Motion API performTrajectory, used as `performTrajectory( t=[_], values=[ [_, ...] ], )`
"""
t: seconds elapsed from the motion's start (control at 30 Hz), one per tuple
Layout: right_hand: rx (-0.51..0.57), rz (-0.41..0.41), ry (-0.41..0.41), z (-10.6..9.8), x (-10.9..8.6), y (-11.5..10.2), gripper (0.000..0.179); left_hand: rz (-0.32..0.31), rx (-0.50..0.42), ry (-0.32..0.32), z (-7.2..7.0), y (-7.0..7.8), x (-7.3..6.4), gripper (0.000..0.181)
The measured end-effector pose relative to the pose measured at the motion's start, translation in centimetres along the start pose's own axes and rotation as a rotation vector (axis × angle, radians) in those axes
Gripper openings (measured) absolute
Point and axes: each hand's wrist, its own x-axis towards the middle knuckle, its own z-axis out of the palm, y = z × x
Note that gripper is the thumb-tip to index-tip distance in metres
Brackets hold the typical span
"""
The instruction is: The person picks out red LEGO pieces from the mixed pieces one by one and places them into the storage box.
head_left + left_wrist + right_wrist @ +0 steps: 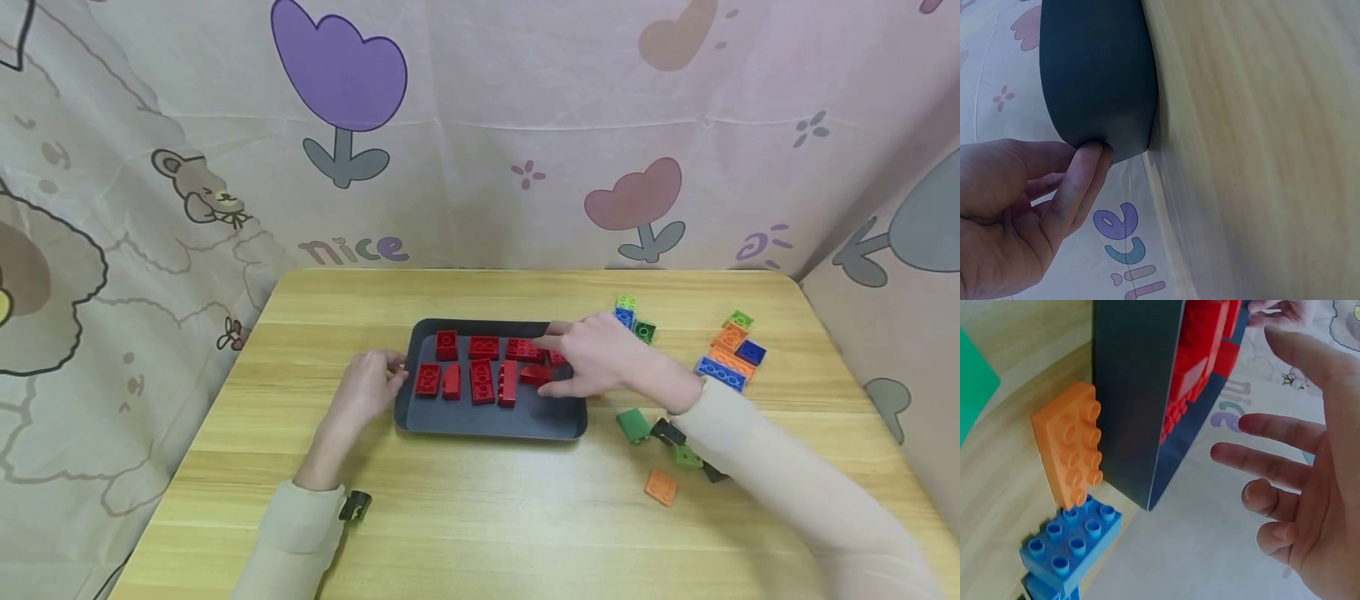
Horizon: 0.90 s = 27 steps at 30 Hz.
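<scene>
Several red toy bricks [482, 382] lie spread in a dark grey tray [472, 425], some flat and some on their sides. My left hand [365, 387] is at the tray's left end, and in the left wrist view its thumb and fingertips pinch the tray wall [1100, 75] near a corner. Over the tray's right end hovers my right hand [600, 354], fingers apart and thumb spread, partly covering a red brick at the right. The right wrist view shows that hand [1329, 500] holding nothing, beside the red bricks [1200, 344].
Right of the tray lie loose bricks: an orange one [1069, 447] close to the tray wall, a blue one [1072, 537], a green one [633, 426] and another orange one [662, 487]. Farther right is a group with a long blue brick [722, 374]. A patterned curtain [480, 167] hangs behind the table.
</scene>
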Motion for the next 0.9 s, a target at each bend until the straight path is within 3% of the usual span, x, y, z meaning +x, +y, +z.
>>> performTrajectory(
  t=[0.4, 0.77, 0.9],
  values=[
    [-0.005, 0.103, 0.025, -1.1, -2.9, 1.5, 0.073, 0.007, -0.008, 0.002, 0.0, -0.1, 0.0, 0.032],
    [0.014, 0.224, 0.016, -1.7, -6.7, 3.4, 0.074, 0.022, 0.001, 0.012, 0.0, 0.0, 0.0, 0.031],
    [0.013, 0.259, 0.047, -1.6, -8.3, 3.9, 0.073, 0.021, 0.002, 0.010, 0.0, 0.0, 0.0, 0.031]
  ],
)
